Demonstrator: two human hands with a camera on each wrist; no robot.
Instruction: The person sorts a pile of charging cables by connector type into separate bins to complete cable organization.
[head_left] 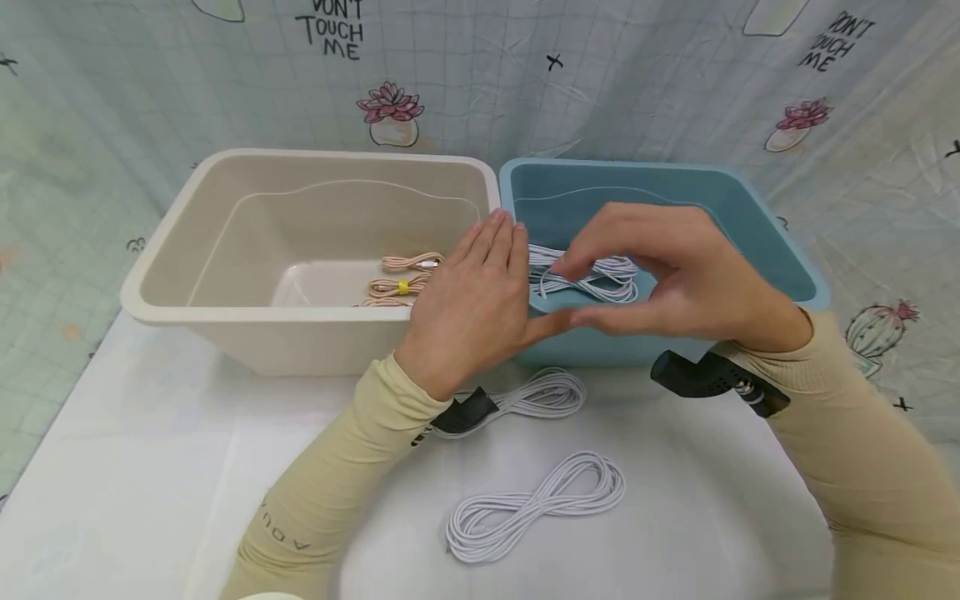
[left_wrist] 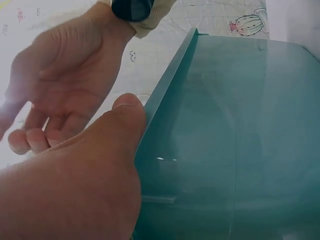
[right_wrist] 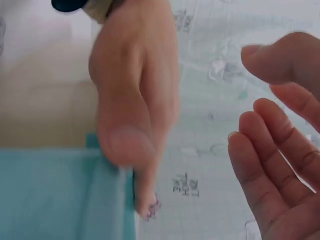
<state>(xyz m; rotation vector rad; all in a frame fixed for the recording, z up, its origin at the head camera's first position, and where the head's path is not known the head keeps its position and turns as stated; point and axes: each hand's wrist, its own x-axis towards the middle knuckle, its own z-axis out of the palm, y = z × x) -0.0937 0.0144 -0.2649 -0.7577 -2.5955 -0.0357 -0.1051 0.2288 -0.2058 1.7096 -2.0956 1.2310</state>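
Observation:
My left hand (head_left: 476,296) lies with straight fingers over the place where a beige bin (head_left: 202,313) and a blue bin (head_left: 772,225) meet. Its thumb stretches right along the blue bin's front rim. Above the blue bin, my right hand (head_left: 675,275) is empty, its fingers and thumb bent loosely apart. White coiled cables (head_left: 618,287) lie in the blue bin below it. Peach cables (head_left: 382,289), one tied with a yellow band, lie in the beige bin, partly hidden by my left hand. In the left wrist view, the left thumb (left_wrist: 127,115) is against the blue rim.
Two more white cable bundles are on the white table: one (head_left: 555,393) close before the blue bin, partly behind my left wrist, and another (head_left: 536,504) nearer me. A patterned curtain (head_left: 465,83) hangs right behind both bins. Dark wrist cameras (head_left: 690,375) stick out beneath the wrists.

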